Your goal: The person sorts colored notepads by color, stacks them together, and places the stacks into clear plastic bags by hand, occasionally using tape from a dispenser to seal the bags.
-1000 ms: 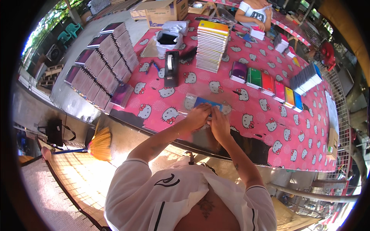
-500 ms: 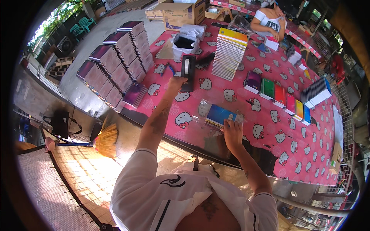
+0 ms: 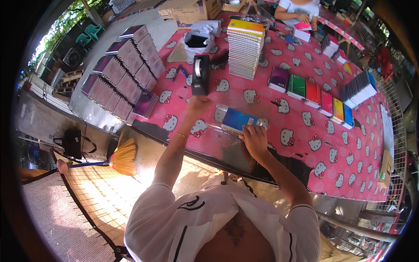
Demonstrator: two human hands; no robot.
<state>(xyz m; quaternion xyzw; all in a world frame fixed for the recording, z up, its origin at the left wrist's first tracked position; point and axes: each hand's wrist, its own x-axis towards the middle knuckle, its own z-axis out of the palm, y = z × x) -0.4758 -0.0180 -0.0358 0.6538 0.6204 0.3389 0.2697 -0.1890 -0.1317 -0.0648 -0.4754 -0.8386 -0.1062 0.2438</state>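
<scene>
A small stack of blue-covered spiral notebooks [image 3: 238,118] lies on the pink tablecloth in front of me, in a clear plastic wrapper that sticks out at both ends. My right hand [image 3: 255,139] grips its right end, fingers on top and thumb at the near side. Left of the stack, my left hand [image 3: 198,106] is closed just above the cloth, slightly blurred. Whatever its fingers pinch is too small to make out. Right behind that hand stands a black tape dispenser [image 3: 200,83] with a pale roll.
Tall piles of purple notebooks [image 3: 126,65] stand at the left table edge. A stack of yellow-topped notebooks [image 3: 244,52] rises behind the dispenser. Several coloured notebooks [image 3: 312,94] lie in a row at right. Across the table, a person [image 3: 299,13] handles notebooks. Blue pens [image 3: 180,73] lie left of the dispenser.
My left hand has come away from the tape dispenser toward me, beside the wrapped notebooks. My right hand stays on the notebooks. The whole view has shifted slightly.
</scene>
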